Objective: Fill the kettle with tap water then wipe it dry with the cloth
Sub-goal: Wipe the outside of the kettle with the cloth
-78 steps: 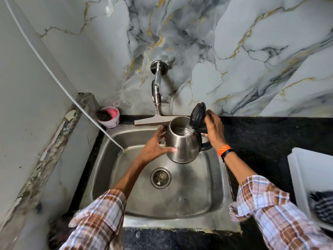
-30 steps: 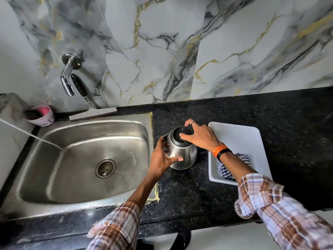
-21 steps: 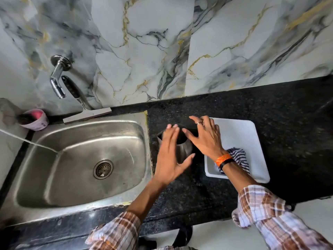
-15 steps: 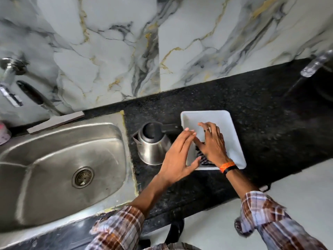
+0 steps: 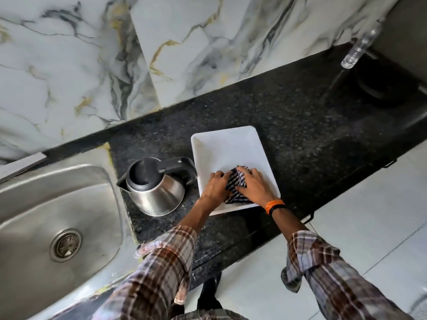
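- Left hand (image 5: 216, 187) palm down over the near-left part of the white tray (image 5: 228, 146), knuckles up, fingers curled onto the left edge of the striped cloth (image 5: 235, 185).
- Right hand (image 5: 255, 187) palm down just beside it, fingers bent over the cloth's right and far side, fingertips close to those of the left.
- Both hands closed on the cloth, bunching it between them; whether lifted off the tray floor or still lying on it, cannot tell.
- Left forearm bare from wrist to the rolled plaid sleeve (image 5: 166, 257), reaching forward and to the right across the counter's front edge.
- Right forearm angled in from the lower right, crossing the tray's near rim; orange and black bands (image 5: 275, 205) around the wrist, cuff of the plaid sleeve pushed back below them.
- Cloth dark with pale stripes, crumpled, in the tray's near half.
- Steel kettle (image 5: 157, 192) upright on the black speckled counter (image 5: 300, 125), between the sink (image 5: 30, 197) and the tray; black lid down, spout toward the sink, black handle toward the tray and just beside its left rim.
- Kettle touched by neither hand.
- Tray's far half bare and white.
- Marbled wall tiles (image 5: 92, 65) behind the counter.
- Clear bottle (image 5: 358, 49) at the far right, blurred.
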{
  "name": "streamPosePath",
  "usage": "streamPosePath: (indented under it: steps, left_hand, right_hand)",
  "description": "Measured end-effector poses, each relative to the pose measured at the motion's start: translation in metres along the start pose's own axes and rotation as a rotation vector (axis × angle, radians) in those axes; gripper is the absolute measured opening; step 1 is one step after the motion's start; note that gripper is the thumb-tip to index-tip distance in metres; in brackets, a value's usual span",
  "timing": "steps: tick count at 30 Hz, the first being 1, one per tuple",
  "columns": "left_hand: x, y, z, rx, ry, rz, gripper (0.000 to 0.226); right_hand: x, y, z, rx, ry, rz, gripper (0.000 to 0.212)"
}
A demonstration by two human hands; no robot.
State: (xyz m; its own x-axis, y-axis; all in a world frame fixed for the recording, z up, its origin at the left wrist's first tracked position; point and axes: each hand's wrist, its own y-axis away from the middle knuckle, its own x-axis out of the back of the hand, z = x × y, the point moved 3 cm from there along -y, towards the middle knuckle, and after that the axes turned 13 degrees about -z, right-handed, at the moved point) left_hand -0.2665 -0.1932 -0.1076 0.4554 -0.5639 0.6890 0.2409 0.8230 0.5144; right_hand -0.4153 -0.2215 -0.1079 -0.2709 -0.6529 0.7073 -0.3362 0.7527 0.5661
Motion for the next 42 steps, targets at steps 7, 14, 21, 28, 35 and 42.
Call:
streamPosePath:
  steps: [7, 14, 21, 28, 35, 42]
  left_hand:
    - [0.017, 0.026, 0.001, -0.108, 0.296, 0.191, 0.065]
    - [0.025, 0.135, -0.031, -0.316, 0.489, 0.558, 0.033]
    - [-0.018, 0.24, -0.087, 0.032, 0.718, 1.024, 0.05]
    - [-0.006, 0.214, -0.079, -0.02, 0.793, 1.0, 0.062]
    - [-0.021, 0.17, -0.09, 0.173, 0.706, 1.006, 0.064]
    - [-0.035, 0.159, -0.088, 0.181, 0.932, 1.008, 0.074]
  right_hand:
    - [0.011, 0.009, -0.019, 0.155, -0.359, 0.097, 0.055]
    - [0.01, 0.054, -0.083, 0.391, -0.65, 0.1, 0.04]
    - [-0.055, 0.093, -0.186, 0.638, -0.76, 0.062, 0.03]
    - [-0.069, 0.096, -0.236, 0.738, -0.622, 0.118, 0.039]
    - [0.011, 0.052, -0.25, 0.456, 0.005, 0.66, 0.025]
    - [-0.004, 0.024, -0.243, 0.471, 0.095, 0.382, 0.038]
